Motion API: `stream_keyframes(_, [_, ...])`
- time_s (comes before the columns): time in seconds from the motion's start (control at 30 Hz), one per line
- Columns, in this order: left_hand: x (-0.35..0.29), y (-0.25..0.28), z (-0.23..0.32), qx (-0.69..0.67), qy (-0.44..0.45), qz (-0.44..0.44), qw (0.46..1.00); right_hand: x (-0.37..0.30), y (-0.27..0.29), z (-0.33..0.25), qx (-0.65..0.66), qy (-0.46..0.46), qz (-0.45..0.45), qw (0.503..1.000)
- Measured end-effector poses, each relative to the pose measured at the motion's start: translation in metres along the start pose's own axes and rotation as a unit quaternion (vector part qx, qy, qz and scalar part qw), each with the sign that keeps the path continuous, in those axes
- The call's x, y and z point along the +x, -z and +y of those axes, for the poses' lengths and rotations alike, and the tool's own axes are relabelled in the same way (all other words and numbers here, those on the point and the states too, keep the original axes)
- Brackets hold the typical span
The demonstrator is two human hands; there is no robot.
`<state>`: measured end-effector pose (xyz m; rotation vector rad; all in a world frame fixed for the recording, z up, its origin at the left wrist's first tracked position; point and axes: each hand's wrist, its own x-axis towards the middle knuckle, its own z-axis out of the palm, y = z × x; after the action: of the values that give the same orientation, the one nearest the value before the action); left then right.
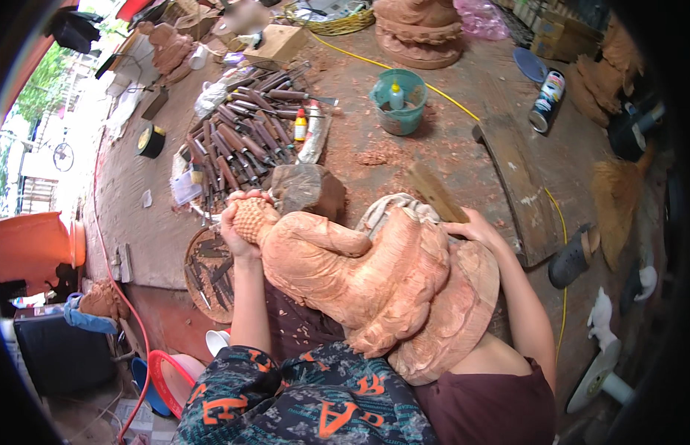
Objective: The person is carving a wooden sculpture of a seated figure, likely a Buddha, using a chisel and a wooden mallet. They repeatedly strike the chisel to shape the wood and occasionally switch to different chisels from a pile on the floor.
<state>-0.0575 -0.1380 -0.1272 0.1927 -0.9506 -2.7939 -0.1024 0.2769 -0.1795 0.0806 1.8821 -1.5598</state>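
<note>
A carved wooden statue (pixel 360 267) of a seated figure with knobbly curled hair lies tilted across my lap, its head to the left and its broad base (pixel 464 311) to the right. My left hand (pixel 240 226) is closed round the statue's head, fingers over the far side. At the far edge of the base, my right hand (pixel 471 226) grips the statue, its fingers partly hidden. A flat wooden piece (pixel 436 193) reaches those fingers; whether they hold it too is unclear. Beyond the statue are a wood block (pixel 309 191) and a pale cloth (pixel 389 208).
Several wooden-handled carving chisels (pixel 241 133) are heaped at the back left. A round tray (pixel 204 271) holds more tools. A green bucket (pixel 401 104), a spray can (pixel 547 101) and a plank (pixel 519 196) lie farther off. Wood shavings and a yellow cord (pixel 449 100) are on the work surface.
</note>
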Motion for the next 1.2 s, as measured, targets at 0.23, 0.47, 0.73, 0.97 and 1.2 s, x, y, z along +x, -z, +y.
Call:
stream_keyframes(0.23, [0.022,0.012,0.049,0.262,0.006,0.046,0.964,-0.016,0.01,0.018,-0.082,-0.056,0.262,0.96])
stream_keyframes(0.47, [0.071,0.054,0.109,0.501,0.01,0.173,0.848,-0.024,0.017,0.066,0.016,0.011,0.288,0.957])
stream_keyframes(0.73, [0.072,0.081,0.103,0.675,0.017,0.198,0.711,-0.015,0.042,0.102,0.049,0.027,0.249,0.967])
stream_keyframes(0.97, [0.058,0.109,0.096,0.818,-0.028,0.201,0.538,-0.016,0.051,0.109,-0.015,0.069,0.223,0.972])
stream_keyframes(1.2, [0.053,0.095,0.064,0.787,0.003,0.215,0.578,-0.023,0.049,0.1,-0.003,0.045,0.25,0.967])
